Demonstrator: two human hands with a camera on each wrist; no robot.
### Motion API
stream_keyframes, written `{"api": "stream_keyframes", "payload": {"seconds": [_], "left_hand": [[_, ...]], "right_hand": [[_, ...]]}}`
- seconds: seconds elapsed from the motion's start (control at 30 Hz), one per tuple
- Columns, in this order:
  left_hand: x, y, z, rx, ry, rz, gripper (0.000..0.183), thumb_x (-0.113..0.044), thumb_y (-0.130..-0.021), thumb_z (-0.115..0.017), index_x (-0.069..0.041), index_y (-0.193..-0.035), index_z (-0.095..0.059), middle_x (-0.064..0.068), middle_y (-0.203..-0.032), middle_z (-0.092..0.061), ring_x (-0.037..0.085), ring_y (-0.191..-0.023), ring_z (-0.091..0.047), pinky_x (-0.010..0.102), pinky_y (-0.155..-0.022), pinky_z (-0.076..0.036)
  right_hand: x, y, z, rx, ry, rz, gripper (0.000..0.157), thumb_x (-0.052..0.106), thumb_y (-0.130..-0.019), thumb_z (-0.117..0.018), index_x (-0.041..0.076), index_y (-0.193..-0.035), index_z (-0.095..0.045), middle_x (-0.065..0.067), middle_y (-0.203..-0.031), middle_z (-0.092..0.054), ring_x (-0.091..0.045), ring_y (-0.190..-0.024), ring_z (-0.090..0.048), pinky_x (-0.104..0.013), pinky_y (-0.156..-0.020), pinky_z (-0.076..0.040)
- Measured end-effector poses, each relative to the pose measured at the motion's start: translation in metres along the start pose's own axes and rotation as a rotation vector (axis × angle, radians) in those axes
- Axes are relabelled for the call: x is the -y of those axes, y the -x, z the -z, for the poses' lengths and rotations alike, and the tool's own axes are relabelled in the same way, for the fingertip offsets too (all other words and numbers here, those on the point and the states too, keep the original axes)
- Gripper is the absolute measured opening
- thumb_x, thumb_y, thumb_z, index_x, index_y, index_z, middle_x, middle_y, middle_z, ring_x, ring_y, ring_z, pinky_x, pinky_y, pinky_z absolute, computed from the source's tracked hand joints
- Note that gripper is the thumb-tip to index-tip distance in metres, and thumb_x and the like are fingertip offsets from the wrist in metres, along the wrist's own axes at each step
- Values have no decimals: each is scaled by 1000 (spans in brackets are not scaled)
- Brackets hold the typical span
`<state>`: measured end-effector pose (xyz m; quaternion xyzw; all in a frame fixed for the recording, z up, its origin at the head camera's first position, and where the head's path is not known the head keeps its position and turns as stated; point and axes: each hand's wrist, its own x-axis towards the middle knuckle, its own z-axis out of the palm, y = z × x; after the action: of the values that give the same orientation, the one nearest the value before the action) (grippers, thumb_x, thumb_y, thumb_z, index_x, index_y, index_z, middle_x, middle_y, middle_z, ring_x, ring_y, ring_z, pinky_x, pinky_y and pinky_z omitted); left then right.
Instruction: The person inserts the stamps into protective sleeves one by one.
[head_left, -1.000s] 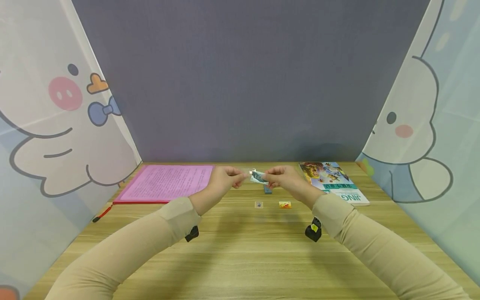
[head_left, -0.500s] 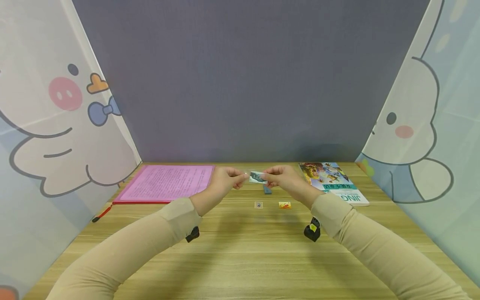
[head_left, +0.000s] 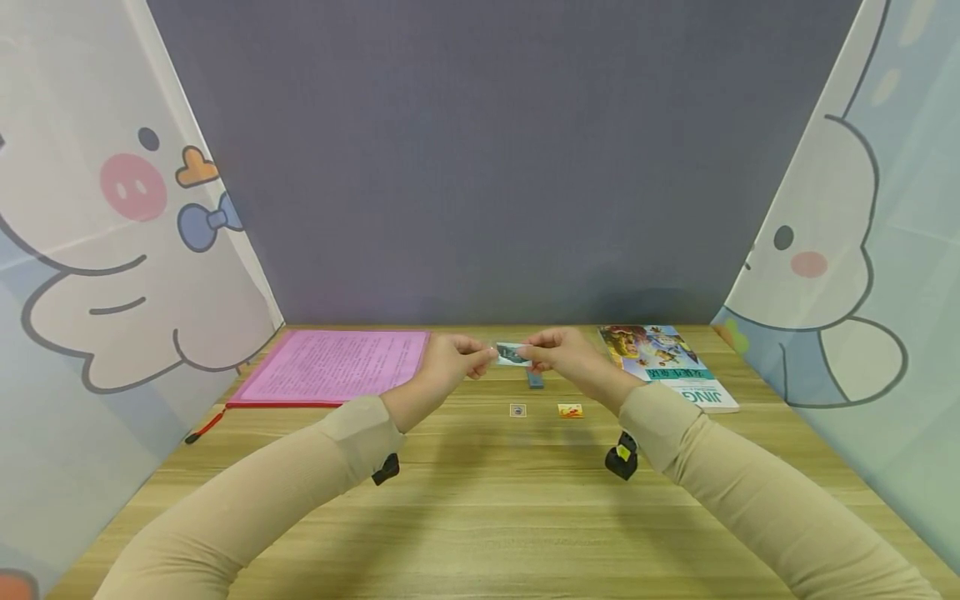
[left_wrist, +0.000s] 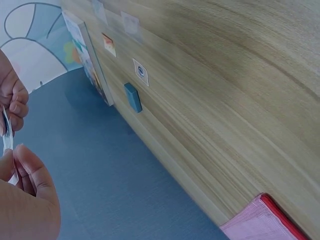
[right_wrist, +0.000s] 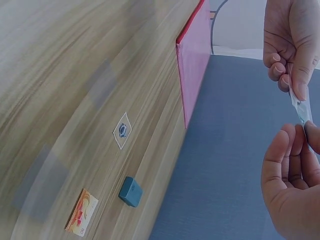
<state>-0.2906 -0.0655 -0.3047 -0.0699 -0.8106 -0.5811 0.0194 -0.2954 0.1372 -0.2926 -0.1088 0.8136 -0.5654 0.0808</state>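
Note:
Between both hands, above the table, is a small stamp (head_left: pixel 510 353) with a dark grey-green picture. My left hand (head_left: pixel 452 357) pinches the clear plastic sleeve (head_left: pixel 493 353) at the stamp's left end. With thumb and fingertips my right hand (head_left: pixel 566 357) pinches the stamp's right end. The stamp seems to lie at least partly in the sleeve; how far I cannot tell. In the right wrist view the sleeve (right_wrist: pixel 302 109) is seen nearly edge-on. Below on the table lie a small pale stamp (head_left: pixel 517 410) and a red-and-yellow stamp (head_left: pixel 570 410).
A small blue block (head_left: pixel 535 379) lies behind the two stamps. Faint clear squares, one of them a plastic piece (right_wrist: pixel 41 184), lie nearer me. At left is a pink zip folder (head_left: pixel 330 367) with a red edge; at right, a picture book (head_left: pixel 667 362).
The held stamp has gone from tilted and glinting to flatter, and has shifted slightly left. My right hand has edged left with it; my left hand has hardly moved.

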Motion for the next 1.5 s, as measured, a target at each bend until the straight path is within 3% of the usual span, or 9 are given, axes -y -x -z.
{"api": "stream_keyframes", "payload": {"seconds": [0.2, 0.5, 0.73, 0.97, 1.17, 1.37, 1.5], "left_hand": [[1, 0, 0, 16, -7, -6, 17, -17, -86, -74, 0, -88, -74, 9, -79, -71, 12, -62, -61, 31, -68, -60], [2, -1, 0, 41, -19, -8, 16, -17, -87, -74, -1, -89, -75, 18, -87, -72, 12, -64, -61, 39, -77, -61], [2, 0, 0, 38, -24, -4, 16, -18, -87, -74, -2, -86, -75, 14, -83, -71, 12, -65, -61, 28, -69, -60], [2, 0, -1, 25, -12, -6, 16, -17, -86, -74, -2, -86, -75, 7, -76, -70, 12, -64, -61, 28, -68, -60], [2, 0, -1, 25, 11, -3, 16, -16, -87, -73, 0, -90, -74, 7, -79, -71, 11, -63, -61, 26, -68, -60], [4, 0, 0, 10, 22, 11, 17, -17, -87, -73, -1, -91, -74, 12, -83, -72, 16, -66, -64, 31, -70, -61], [6, -1, 1, -12, 10, 14, 16, -16, -87, -74, 0, -90, -74, 8, -79, -71, 12, -63, -63, 35, -72, -61]], "right_hand": [[2, -1, 1, -3, 35, -8, 30, 21, -94, -66, 0, -115, -66, -5, -94, -68, -18, -79, -65, -30, -78, -58], [2, -3, 2, 26, 60, 15, 31, 21, -94, -65, -2, -113, -66, -6, -96, -69, -19, -81, -66, -31, -81, -59], [1, -5, 1, 32, 65, 6, 31, 22, -94, -65, -1, -114, -66, -7, -98, -69, -16, -79, -65, -33, -82, -58], [3, -6, -1, 15, 68, -16, 29, 22, -94, -65, 1, -114, -66, -7, -99, -69, -15, -80, -65, -33, -83, -58], [2, -8, -2, 11, 62, -15, 30, 23, -95, -65, 1, -114, -65, -7, -101, -68, -15, -80, -65, -33, -83, -57], [-1, -3, -2, 42, -32, -28, 31, 22, -99, -58, -1, -119, -61, -13, -108, -67, -26, -97, -67, -35, -88, -57], [-3, 0, 0, 81, -98, -10, 31, 17, -100, -55, -5, -121, -59, -14, -103, -70, -26, -97, -68, -40, -93, -56]]}}
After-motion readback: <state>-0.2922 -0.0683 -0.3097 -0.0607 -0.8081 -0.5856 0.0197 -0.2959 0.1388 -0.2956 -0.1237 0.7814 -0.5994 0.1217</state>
